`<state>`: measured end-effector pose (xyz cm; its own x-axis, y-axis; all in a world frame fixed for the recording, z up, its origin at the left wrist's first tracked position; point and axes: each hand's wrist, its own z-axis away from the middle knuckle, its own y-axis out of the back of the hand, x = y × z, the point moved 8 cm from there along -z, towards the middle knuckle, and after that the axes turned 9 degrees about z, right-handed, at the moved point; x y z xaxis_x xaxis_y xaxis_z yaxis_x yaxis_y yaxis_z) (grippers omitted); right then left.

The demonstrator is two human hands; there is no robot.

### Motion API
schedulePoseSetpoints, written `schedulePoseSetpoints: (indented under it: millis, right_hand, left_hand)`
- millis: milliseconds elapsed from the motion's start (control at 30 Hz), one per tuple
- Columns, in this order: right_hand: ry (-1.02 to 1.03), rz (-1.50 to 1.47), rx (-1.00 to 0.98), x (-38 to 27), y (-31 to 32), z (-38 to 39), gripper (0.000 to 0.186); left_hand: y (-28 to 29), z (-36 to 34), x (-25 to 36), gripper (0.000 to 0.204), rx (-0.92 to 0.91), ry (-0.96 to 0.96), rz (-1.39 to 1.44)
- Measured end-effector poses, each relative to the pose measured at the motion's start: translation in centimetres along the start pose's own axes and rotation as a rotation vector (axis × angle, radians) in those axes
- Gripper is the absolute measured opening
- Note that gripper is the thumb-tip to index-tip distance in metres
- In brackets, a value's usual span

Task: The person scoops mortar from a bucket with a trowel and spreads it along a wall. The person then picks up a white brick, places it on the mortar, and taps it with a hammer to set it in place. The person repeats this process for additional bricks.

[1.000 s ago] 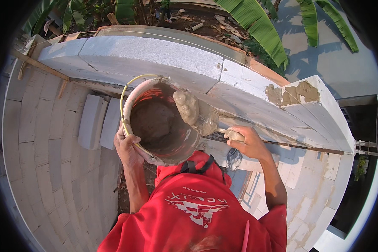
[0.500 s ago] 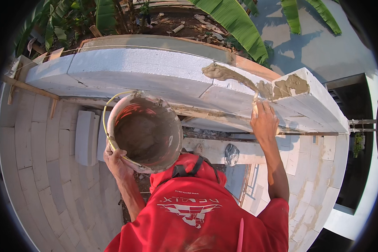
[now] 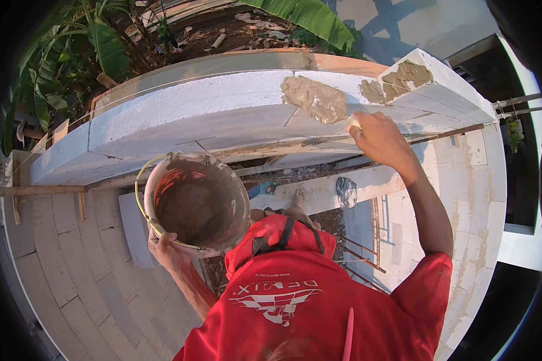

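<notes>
My left hand (image 3: 164,242) grips the near left edge of a round bucket (image 3: 238,207), tilted so its opening shows. Wet grey-brown mortar (image 3: 190,204) lies inside, and a yellow handle (image 3: 140,201) loops along the left side. At the wall, my right hand (image 3: 376,137) is closed round the pale handle of a trowel (image 3: 354,125). Mortar (image 3: 313,99) hides the blade, which lies at the top edge of the white block wall (image 3: 180,114). To the right, more mortar (image 3: 407,78) is smeared on the raised end block (image 3: 454,90).
A thin string (image 3: 180,80) runs along the wall top. Below me are a plank (image 3: 319,191) with a bare foot on it, a dark plastic bag (image 3: 346,191) and reddish metal bars (image 3: 367,246). Block walls (image 3: 72,271) rise at both sides. Banana leaves (image 3: 307,18) hang beyond the wall.
My right hand has turned and pulled slightly nearer and left, and the mortar at the wall edge now shows as a broad patch. The bucket stays in my left hand. The whole view has shifted.
</notes>
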<state>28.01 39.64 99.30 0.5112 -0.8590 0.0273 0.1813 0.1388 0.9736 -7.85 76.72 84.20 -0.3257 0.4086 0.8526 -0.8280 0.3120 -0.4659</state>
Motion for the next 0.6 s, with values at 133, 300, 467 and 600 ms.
schedulePoseSetpoints:
  millis: [133, 300, 467, 600]
  right_hand:
    - [-0.129, 0.083, -0.022, 3.9, -0.3, 0.6, 0.035]
    - [-0.436, -0.034, -0.225, 11.9, -2.3, 2.9, 0.046]
    - [-0.522, -0.529, -0.141, 15.4, -3.5, 5.3, 0.038]
    - [-0.562, -0.97, -0.033, 14.3, -6.1, 4.5, 0.032]
  left_hand:
    - [0.6, -0.4, -0.1, 0.049, -0.055, -0.003, -0.035]
    - [1.4, -1.0, -0.4, 0.042, -0.061, 0.022, -0.071]
    - [0.9, -0.7, -0.2, 0.051, -0.037, 0.014, -0.044]
    - [0.4, -0.5, 0.2, 0.048, -0.032, 0.024, -0.035]
